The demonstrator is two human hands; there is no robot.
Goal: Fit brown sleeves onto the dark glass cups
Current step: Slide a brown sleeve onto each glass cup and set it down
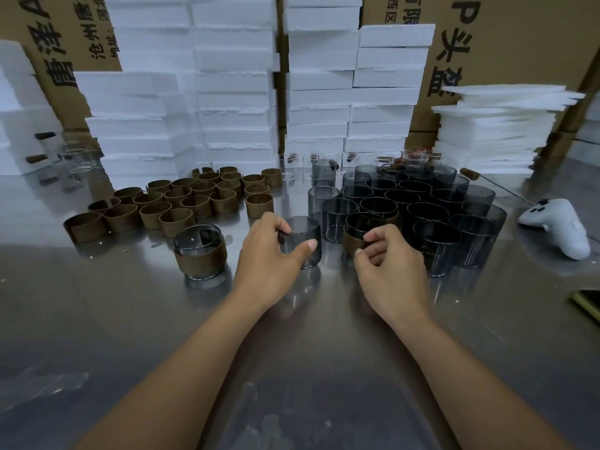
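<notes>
My left hand grips a bare dark glass cup that stands on the steel table, thumb at the front and fingers on its left rim. My right hand pinches the brown sleeve wrapped low around another dark cup just to the right. A finished cup with a sleeve stands left of my left hand. Several loose brown sleeves sit at the back left. Several bare dark cups crowd the back right.
White foam blocks and cardboard boxes wall off the back. Clear glass cups line up behind the dark ones. A white controller lies at the right, a thin stack of foam sheets behind it.
</notes>
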